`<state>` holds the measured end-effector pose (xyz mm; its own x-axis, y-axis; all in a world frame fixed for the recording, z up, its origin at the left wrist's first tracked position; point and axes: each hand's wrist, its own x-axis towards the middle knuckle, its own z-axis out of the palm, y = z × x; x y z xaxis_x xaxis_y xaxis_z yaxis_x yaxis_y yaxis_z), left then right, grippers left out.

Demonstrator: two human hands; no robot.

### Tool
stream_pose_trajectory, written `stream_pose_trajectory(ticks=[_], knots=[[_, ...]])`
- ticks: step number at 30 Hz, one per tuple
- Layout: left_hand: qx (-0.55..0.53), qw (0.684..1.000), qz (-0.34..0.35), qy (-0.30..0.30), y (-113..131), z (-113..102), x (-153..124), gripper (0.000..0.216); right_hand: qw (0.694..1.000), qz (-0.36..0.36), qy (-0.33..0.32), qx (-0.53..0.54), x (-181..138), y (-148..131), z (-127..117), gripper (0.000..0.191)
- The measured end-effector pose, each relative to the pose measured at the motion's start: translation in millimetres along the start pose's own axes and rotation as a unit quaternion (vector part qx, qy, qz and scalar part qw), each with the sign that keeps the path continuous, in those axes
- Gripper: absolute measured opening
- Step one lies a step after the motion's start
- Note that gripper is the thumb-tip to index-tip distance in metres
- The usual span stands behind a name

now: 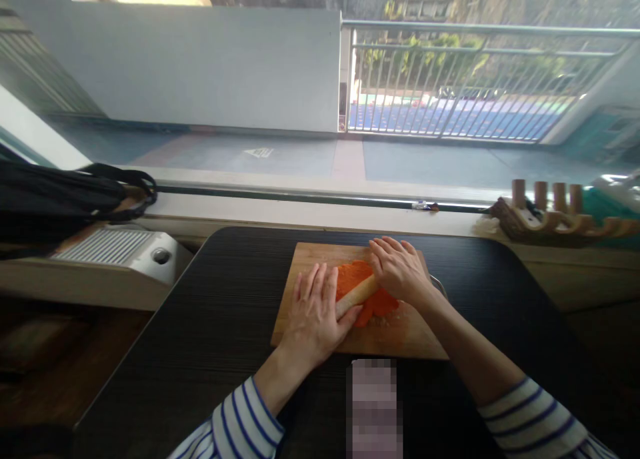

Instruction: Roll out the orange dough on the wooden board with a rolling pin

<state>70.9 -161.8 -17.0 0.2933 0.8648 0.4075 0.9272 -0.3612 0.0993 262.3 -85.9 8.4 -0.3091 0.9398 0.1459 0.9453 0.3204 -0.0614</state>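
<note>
A pale wooden rolling pin [358,295] lies slantwise across a flattened sheet of orange dough [383,305]. The dough has an uneven edge and rests on a wooden cutting board [415,339]. My left hand [315,315] holds the near-left end of the pin, its fingers stretched forward over the board and its thumb along the near side. Over the far-right end curves my right hand [400,271], palm down, hiding that end. Pale crumbs are scattered on the board just beside the dough's near-right edge.
The board sits on a dark table [220,312]. A pixelated pinkish object [375,409] is at the table's near side. Behind runs a white window sill [300,215], with a wooden rack [550,219] on the right. A black bag [60,195] and a white vented box [120,252] are at left.
</note>
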Motion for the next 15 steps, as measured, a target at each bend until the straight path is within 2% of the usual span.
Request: stream_pose_trajectory(ticks=[9,15], knots=[[0.009,1.0,0.001,0.019,-11,0,7,0.071,1.0,0.016,-0.002,0.02,16,-10,-2,0.042],[0.01,1.0,0.018,0.011,-1,-2,-2,0.07,1.0,0.009,0.003,0.006,-3,-3,-3,0.044]])
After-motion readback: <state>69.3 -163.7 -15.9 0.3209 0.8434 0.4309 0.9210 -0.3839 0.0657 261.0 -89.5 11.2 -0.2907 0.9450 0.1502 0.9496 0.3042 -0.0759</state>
